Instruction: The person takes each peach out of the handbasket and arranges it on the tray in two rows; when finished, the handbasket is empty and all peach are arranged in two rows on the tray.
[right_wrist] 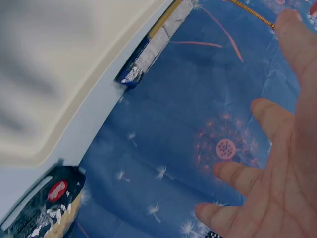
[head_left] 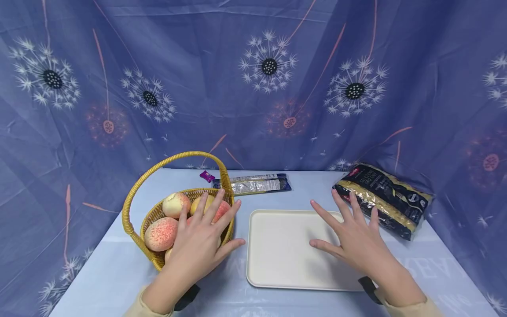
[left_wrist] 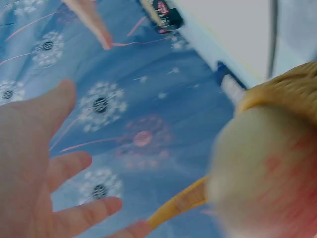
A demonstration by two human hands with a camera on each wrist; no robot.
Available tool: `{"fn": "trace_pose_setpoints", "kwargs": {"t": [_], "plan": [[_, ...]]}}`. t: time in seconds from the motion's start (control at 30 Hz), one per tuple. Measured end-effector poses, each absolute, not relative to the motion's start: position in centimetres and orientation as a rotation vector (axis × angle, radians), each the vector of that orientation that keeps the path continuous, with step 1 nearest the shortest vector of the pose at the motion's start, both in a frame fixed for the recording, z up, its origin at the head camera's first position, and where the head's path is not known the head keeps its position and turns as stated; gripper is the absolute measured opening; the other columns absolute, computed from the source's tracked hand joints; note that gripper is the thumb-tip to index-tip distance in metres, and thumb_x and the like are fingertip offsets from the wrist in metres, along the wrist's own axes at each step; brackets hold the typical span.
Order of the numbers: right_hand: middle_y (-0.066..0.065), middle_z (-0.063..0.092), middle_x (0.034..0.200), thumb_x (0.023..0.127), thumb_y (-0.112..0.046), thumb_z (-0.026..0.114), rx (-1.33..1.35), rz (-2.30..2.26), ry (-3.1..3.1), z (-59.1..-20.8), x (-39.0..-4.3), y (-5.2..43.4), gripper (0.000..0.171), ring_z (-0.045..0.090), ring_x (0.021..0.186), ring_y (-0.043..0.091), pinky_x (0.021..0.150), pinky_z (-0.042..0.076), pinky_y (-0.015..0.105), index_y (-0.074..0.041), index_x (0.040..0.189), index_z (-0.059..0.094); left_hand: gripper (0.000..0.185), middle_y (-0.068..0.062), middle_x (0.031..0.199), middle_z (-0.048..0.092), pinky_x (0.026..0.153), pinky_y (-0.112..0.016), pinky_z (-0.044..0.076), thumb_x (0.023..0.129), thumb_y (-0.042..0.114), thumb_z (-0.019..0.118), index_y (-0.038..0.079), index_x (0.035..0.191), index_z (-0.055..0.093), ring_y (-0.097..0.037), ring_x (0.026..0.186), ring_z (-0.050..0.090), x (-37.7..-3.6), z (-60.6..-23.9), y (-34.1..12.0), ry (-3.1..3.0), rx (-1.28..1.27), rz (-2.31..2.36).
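A woven yellow basket point(head_left: 134, 237) with a tall handle sits at the left and holds several peaches point(head_left: 160, 233). My left hand point(head_left: 202, 237) hovers over the basket with fingers spread, holding nothing; one peach point(left_wrist: 267, 173) looms blurred in the left wrist view beside the basket rim point(left_wrist: 290, 89). A cream tray point(head_left: 277, 251) lies in the middle. My right hand point(head_left: 352, 237) is spread flat above the tray's right part, empty. In the right wrist view the tray point(right_wrist: 59, 64) fills the upper left.
A dark pasta bag point(head_left: 382, 200) lies at the right of the tray. A long flat packet point(head_left: 255, 183) and a small purple candy point(head_left: 207, 176) lie behind the basket. Blue dandelion cloth walls the table on three sides.
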State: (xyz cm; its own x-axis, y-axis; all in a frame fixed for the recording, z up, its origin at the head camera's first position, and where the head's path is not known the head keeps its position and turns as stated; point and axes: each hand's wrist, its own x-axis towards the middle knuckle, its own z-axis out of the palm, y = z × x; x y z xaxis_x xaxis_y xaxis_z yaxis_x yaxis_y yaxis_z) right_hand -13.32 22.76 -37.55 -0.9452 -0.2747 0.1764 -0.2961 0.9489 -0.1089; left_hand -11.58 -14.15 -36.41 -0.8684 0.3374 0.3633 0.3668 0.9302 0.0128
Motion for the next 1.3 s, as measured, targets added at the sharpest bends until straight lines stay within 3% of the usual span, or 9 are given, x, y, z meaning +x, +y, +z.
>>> {"fn": "trace_pose_setpoints", "kwargs": {"t": [0.1, 0.2, 0.37, 0.6, 0.7, 0.77, 0.97, 1.13, 1.3], "plan": [[0.014, 0.019, 0.180, 0.093, -0.079, 0.062, 0.500, 0.191, -2.907, -37.4, -13.7, 22.4, 0.088, 0.016, 0.162, 0.057, 0.112, 0.014, 0.096, -0.049, 0.168, 0.028, 0.079, -0.009, 0.171, 0.041, 0.113, -0.070, 0.049, 0.096, 0.066, 0.071, 0.040, 0.164, 0.043, -0.039, 0.151, 0.050, -10.8, -34.8, -14.5, -2.606, -0.605, -0.231], [0.017, 0.027, 0.177, 0.097, -0.072, 0.063, 0.573, 0.203, -2.870, -37.3, -14.1, 21.9, 0.083, 0.025, 0.159, 0.056, 0.115, 0.023, 0.091, -0.046, 0.169, 0.029, 0.066, -0.010, 0.159, 0.055, 0.096, -0.056, 0.062, 0.101, 0.061, 0.067, 0.034, 0.159, 0.052, -0.032, 0.131, 0.066, -9.9, -33.0, -15.1, -2.446, -0.677, -0.357], [0.019, 0.037, 0.172, 0.102, -0.062, 0.066, 0.683, 0.320, -2.842, -37.0, -14.8, 20.7, 0.078, 0.043, 0.150, 0.055, 0.113, 0.039, 0.082, -0.041, 0.169, 0.031, 0.053, -0.010, 0.135, 0.070, 0.069, -0.039, 0.060, 0.110, 0.057, 0.051, 0.020, 0.144, 0.069, -0.022, 0.099, 0.073, -8.1, -30.3, -16.5, -2.136, -0.726, -0.482], [0.014, 0.056, 0.158, 0.102, -0.051, 0.071, 0.794, 0.532, -2.823, -37.0, -15.6, 18.4, 0.074, 0.063, 0.133, 0.044, 0.101, 0.054, 0.072, -0.036, 0.167, 0.039, 0.043, -0.027, 0.101, 0.071, 0.095, -0.009, 0.052, 0.101, 0.033, 0.076, -0.009, 0.112, 0.075, -0.015, 0.097, 0.070, -6.8, -28.6, -19.5, -1.637, -0.691, -0.749], [0.011, 0.059, 0.154, 0.102, -0.047, 0.073, 0.833, 0.599, -2.819, -37.2, -15.9, 17.3, 0.072, 0.063, 0.133, 0.040, 0.103, 0.055, 0.067, -0.034, 0.166, 0.041, 0.037, -0.024, 0.102, 0.074, 0.086, -0.006, 0.053, 0.094, 0.015, 0.082, -0.017, 0.109, 0.071, -0.004, 0.094, 0.071, -6.3, -28.9, -21.6, -1.523, -0.590, -0.920], [0.009, 0.060, 0.153, 0.102, -0.047, 0.073, 0.855, 0.633, -2.828, -37.4, -16.1, 16.5, 0.072, 0.063, 0.134, 0.037, 0.104, 0.056, 0.065, -0.034, 0.166, 0.041, 0.035, -0.013, 0.106, 0.076, 0.084, -0.004, 0.053, 0.091, 0.006, 0.080, -0.019, 0.113, 0.069, 0.000, 0.096, 0.073, -6.0, -29.4, -23.5, -1.527, -0.488, -0.997], [0.005, 0.060, 0.152, 0.103, -0.047, 0.072, 0.907, 0.754, -2.857, -37.8, -16.5, 14.0, 0.070, 0.062, 0.136, 0.031, 0.104, 0.058, 0.060, -0.035, 0.165, 0.042, 0.042, 0.024, 0.123, 0.064, 0.080, 0.004, 0.049, 0.098, 0.001, 0.071, -0.009, 0.139, 0.064, 0.017, 0.096, 0.066, -6.1, -32.5, -29.7, -1.875, -0.107, -0.945], [0.004, 0.059, 0.153, 0.104, -0.048, 0.071, 0.973, 0.863, -2.866, -37.8, -16.7, 12.1, 0.068, 0.062, 0.136, 0.028, 0.105, 0.058, 0.058, -0.036, 0.164, 0.042, 0.055, 0.031, 0.124, 0.057, 0.071, 0.002, 0.052, 0.100, 0.001, 0.072, 0.015, 0.152, 0.061, 0.025, 0.097, 0.061, -7.7, -35.4, -32.2, -2.181, 0.074, -0.941], [0.003, 0.056, 0.156, 0.103, -0.048, 0.072, 1.024, 0.984, -2.862, -37.7, -16.8, 10.2, 0.069, 0.062, 0.137, 0.027, 0.108, 0.057, 0.056, -0.034, 0.164, 0.043, 0.058, 0.022, 0.133, 0.056, 0.068, -0.009, 0.060, 0.108, 0.010, 0.064, 0.022, 0.162, 0.048, 0.026, 0.099, 0.060, -9.9, -38.1, -33.9, -2.380, 0.003, -1.052]]}}
